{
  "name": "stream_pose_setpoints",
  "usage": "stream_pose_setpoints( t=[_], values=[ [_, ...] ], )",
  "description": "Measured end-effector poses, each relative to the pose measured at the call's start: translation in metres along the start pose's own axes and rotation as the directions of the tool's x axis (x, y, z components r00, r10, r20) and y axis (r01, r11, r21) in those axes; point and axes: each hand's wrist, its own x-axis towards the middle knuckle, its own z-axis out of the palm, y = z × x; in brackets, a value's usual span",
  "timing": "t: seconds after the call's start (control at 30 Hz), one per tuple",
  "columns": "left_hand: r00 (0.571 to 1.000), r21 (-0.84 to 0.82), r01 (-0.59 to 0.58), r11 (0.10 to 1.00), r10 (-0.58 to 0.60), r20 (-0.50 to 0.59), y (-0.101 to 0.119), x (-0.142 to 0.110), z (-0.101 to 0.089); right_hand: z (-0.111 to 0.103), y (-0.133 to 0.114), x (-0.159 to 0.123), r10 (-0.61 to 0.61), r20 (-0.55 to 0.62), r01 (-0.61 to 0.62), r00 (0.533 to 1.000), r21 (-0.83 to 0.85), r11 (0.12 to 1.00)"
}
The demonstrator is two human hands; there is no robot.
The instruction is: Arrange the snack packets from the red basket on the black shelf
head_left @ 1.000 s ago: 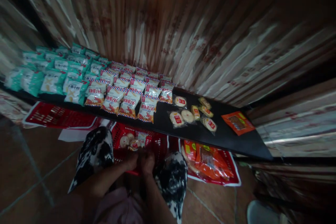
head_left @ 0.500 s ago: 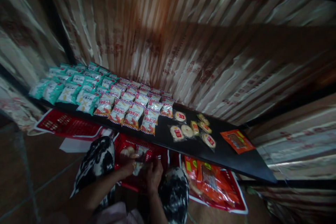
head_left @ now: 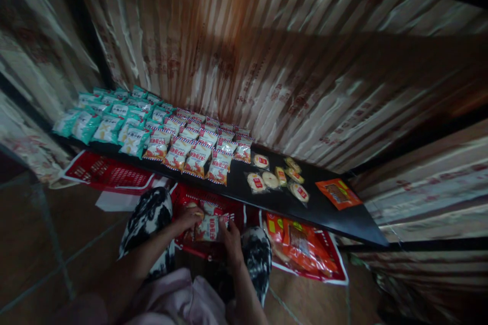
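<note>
I crouch in front of a low black shelf point(head_left: 335, 213). Both hands are over a red basket point(head_left: 229, 210) on the floor between my knees. My left hand point(head_left: 187, 217) and my right hand point(head_left: 229, 236) are closed on a red-and-white snack packet point(head_left: 209, 227) held between them. More packets lie in the basket under my hands. On the shelf lie rows of green packets point(head_left: 109, 122), rows of red-and-white packets point(head_left: 198, 150), a few round biscuit packs point(head_left: 271, 180) and one orange packet point(head_left: 337, 193).
Another red basket point(head_left: 110, 175) lies on the floor at left beside a white sheet point(head_left: 114, 202). A basket holding orange packets point(head_left: 301, 244) sits at right under the shelf. Striped cardboard cartons point(head_left: 267, 61) form the wall behind. The floor is brown tile.
My hands have lifted a red-and-white packet out of the basket and hold it between them. The view has shifted slightly toward the shelf.
</note>
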Motion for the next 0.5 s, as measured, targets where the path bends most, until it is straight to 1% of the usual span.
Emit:
stream_pose_setpoints(
  t=[0.17, 0.23, 0.3, 0.4, 0.5],
  values=[
    [0.997, -0.069, -0.061, 0.996, 0.058, -0.041, 0.018, -0.010, -0.004, -0.012, -0.023, -0.007, 0.083, 0.081, -0.093, 0.993, 0.128, 0.987],
    [0.996, -0.108, -0.078, 0.991, 0.072, -0.058, 0.025, -0.014, -0.002, -0.013, -0.030, -0.010, 0.109, 0.081, -0.121, 0.991, 0.161, 0.980],
    [0.994, -0.150, -0.089, 0.985, 0.079, -0.069, 0.031, -0.017, 0.001, -0.013, -0.035, -0.012, 0.114, 0.032, -0.118, 0.993, 0.186, 0.975],
    [0.995, -0.203, -0.089, 0.975, 0.077, -0.064, 0.039, -0.021, 0.006, -0.011, -0.037, -0.014, 0.104, -0.073, -0.087, 0.992, 0.209, 0.974],
    [0.998, -0.309, -0.061, 0.949, 0.061, -0.007, 0.043, -0.026, 0.009, -0.009, -0.033, -0.013, 0.126, -0.165, -0.085, 0.978, 0.234, 0.968]
  ],
)
